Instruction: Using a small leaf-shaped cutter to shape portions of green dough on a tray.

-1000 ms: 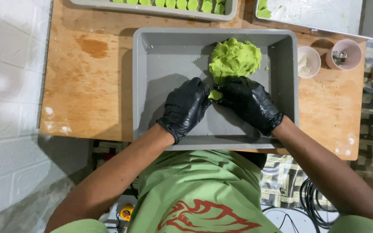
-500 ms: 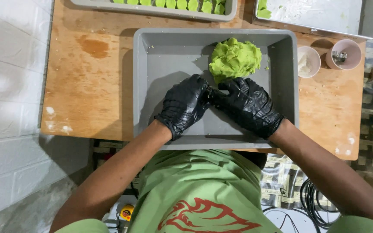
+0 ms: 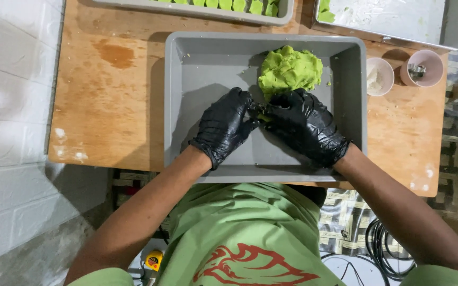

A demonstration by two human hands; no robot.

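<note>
1. Green dough piece (image 3: 262,114), a very small lump, sits between the fingertips of both hands, above the floor of the grey plastic tub (image 3: 213,69). Only a little of it shows, so I cannot tell its long axis.

2. Left hand (image 3: 223,126) wears a black glove. It comes from 7 o'clock, and its fingers (image 3: 244,106) are curled and pressed together toward the small piece, which lies at 3 o'clock from them.

3. Right hand (image 3: 306,124), also in a black glove, comes from 5 o'clock. Its fingers (image 3: 279,108) are bent inward and pinch the same piece, which lies at 9 o'clock from them. Both hands seem equally near; the fingertips meet at the piece.

4. Big green dough mass (image 3: 290,69) lies in the tub at 12 o'clock from the right hand. The knuckles of this hand are just beside its lower edge, perhaps touching; I cannot tell surely.

5. Tub stands on the wooden desk (image 3: 112,90). At 3 o'clock from the tub are a small white cup (image 3: 380,77) and a pink cup (image 3: 422,68), near each other.

6. At 12 o'clock, a long grey tray (image 3: 197,11) holds a row of cut green pieces (image 3: 239,4). At 1 o'clock there is a metal tray (image 3: 398,18) with a green bit in its corner.
</note>
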